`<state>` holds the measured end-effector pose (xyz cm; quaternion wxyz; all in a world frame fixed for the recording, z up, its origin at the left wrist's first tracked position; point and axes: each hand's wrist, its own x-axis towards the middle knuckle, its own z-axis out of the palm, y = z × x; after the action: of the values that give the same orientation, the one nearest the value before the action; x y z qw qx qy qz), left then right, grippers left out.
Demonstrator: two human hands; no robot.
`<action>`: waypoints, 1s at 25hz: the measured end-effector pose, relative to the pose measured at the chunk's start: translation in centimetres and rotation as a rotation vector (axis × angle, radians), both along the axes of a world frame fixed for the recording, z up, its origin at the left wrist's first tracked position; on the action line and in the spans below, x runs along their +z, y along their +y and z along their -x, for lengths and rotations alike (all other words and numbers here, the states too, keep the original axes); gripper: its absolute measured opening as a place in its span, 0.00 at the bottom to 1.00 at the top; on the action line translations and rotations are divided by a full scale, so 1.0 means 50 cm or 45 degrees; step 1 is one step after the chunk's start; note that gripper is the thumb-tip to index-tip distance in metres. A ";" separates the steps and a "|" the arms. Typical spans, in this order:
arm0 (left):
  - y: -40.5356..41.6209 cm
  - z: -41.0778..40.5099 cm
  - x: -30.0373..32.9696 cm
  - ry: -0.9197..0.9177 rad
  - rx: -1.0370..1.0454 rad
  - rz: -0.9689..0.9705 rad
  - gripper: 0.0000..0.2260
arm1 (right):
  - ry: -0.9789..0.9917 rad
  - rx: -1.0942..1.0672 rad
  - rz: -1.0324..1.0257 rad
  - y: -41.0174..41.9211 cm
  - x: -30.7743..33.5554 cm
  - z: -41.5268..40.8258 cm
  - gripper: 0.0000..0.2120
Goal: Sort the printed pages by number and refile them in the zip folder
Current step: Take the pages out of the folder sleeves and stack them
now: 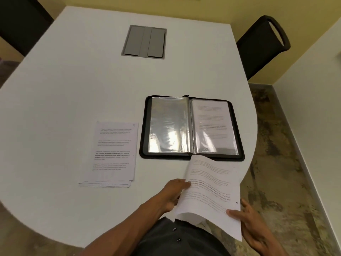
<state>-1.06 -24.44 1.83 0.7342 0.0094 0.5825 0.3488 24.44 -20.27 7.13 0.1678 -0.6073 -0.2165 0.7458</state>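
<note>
We hold one printed page (pixel 212 193) in the air over the near edge of the counter (pixel 73 89), both hands on it. Left hand (pixel 175 193) grips the page's left edge, thumb on top, fingers curled under. Right hand (pixel 252 224) pinches the lower right corner, thumb on the printed face.

Key relation: the zip folder (pixel 191 128) lies open and flat just beyond the page's far edge, ahead of both grips and slightly left of the right one. The page's long axis runs away from us toward the folder, roughly in line with the folder's spine. The right sleeve already shows a printed sheet; the left sleeve looks empty and shiny.

The loose stack (pixel 112 154) sits left of the folder, apart from it and nearer the left hand; its top sheet seems marked 5, though faint. The number on the held page is too blurred to read, so we cannot tell whether it goes to stack or sleeve.
</note>
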 end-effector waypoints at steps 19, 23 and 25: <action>-0.192 0.428 0.026 1.085 0.262 -0.255 0.17 | -0.184 0.704 -0.527 0.018 -0.047 0.495 0.11; -0.203 0.498 0.009 1.168 0.283 -0.197 0.18 | -0.318 0.719 -0.594 0.025 -0.076 0.601 0.15; -0.201 0.527 -0.003 1.226 0.278 -0.151 0.19 | -0.400 0.769 -0.722 0.023 -0.079 0.643 0.22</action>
<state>-27.41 -34.48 1.71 0.3390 0.1500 0.8322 0.4122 -7.69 -19.14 3.19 0.0675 -0.5527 -0.6032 0.5712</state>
